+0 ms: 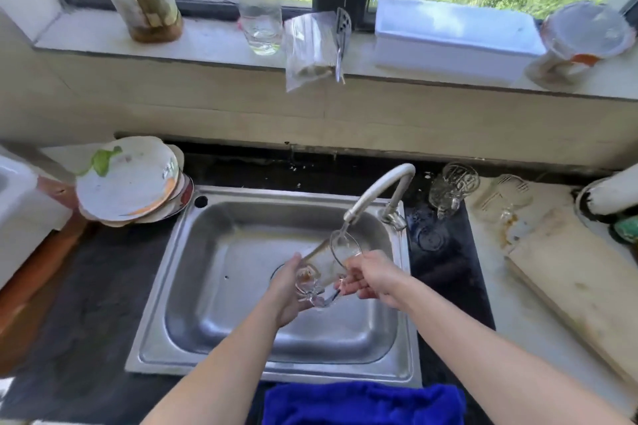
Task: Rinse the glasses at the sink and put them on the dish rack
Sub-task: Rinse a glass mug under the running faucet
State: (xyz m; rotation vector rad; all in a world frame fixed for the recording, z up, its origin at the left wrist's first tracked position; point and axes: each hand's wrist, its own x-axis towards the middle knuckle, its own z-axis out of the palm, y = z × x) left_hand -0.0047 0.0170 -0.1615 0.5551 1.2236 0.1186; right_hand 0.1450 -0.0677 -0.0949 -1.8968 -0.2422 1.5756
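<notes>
Stainless steel forms the rectangular sink basin [221,286], set in a dark countertop [86,304], and over it both bare hands hold one clear glass mug [324,262] tilted on its side, mouth turned up toward the white curved tap spout [378,188]. A thin stream of water runs from the spout tip into the mug's rim. The left hand [288,290] is wrapped around the base of the mug, and the right hand [374,278] grips it near the rim and handle side, so both hands are closed on the same mug, close together. To the right of the tap, on the counter, stands a cut-pattern clear glass mug [452,190], with another clear ribbed glass [507,197] just beside it on a pale surface. A stack of white dirty plates [131,179] sits left of the sink. A bright blue cloth [362,404] lies at the sink's near edge. A pale wooden cutting board [580,283] lies at the far right.
</notes>
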